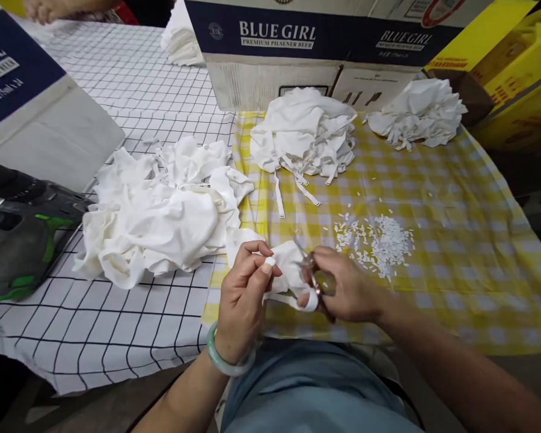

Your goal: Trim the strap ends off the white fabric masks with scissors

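My left hand (247,288), a green bangle on its wrist, pinches the edge of a white cloth piece (289,258) between thumb and fingers. A small white tip shows at the pinch. My right hand (347,285) is closed around a pair of metal scissors (316,278), whose blades are blurred near the cloth. A white strap (312,300) loops beside the right fingers. Just right of the hands lies a scatter of small white bits (390,240). Left of them spreads a loose heap of white cloth pieces (162,216).
Behind the hands sits a white cloth pile (304,129) with dangling straps; another pile (421,111) is farther right. Beer cartons (270,78) stand at the back and left. A grey-green object (31,240) is at left. Yellow bags (518,72) border the right. A bare foot or hand shows top left.
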### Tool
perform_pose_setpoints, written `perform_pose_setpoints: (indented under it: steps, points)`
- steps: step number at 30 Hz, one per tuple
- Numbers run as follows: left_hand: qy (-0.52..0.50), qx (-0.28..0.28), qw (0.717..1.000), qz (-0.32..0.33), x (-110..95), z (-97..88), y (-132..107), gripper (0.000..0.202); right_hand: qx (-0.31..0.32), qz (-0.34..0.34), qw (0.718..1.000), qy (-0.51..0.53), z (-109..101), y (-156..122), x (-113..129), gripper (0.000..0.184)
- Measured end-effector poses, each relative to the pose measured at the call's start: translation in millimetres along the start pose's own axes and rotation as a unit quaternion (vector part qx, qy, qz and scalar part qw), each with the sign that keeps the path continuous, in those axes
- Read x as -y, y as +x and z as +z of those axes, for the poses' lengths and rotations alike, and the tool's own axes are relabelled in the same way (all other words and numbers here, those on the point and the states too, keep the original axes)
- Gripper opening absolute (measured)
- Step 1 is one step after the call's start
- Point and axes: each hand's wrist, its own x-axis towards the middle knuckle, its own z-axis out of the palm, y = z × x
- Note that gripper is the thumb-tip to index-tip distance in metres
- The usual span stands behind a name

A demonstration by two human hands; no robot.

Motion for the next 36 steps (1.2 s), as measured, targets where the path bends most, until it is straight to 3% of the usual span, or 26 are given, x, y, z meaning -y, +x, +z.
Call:
perform_pose_setpoints:
  steps: [2,5,13,36]
  points:
    - [0.002,0.010,1.000,0.005,1,3.5,-3,0.023,0.035,-0.020,0.998,-0.048,3,-2,3,0.021]
    - [0.003,0.021,1.000,0.013,2,5.2,-4,0.024,0.039,-0.018,0.996,-0.072,9,-2,4,0.016]
    - [0.004,0.041,0.999,0.023,9,1.2,-5,0.016,0.047,0.000,0.998,-0.037,14,1,2,0.019]
    - [0.050,0.053,0.995,0.062,10,6.8,-5,0.021,0.041,0.008,0.999,-0.012,14,-2,1,0.022]
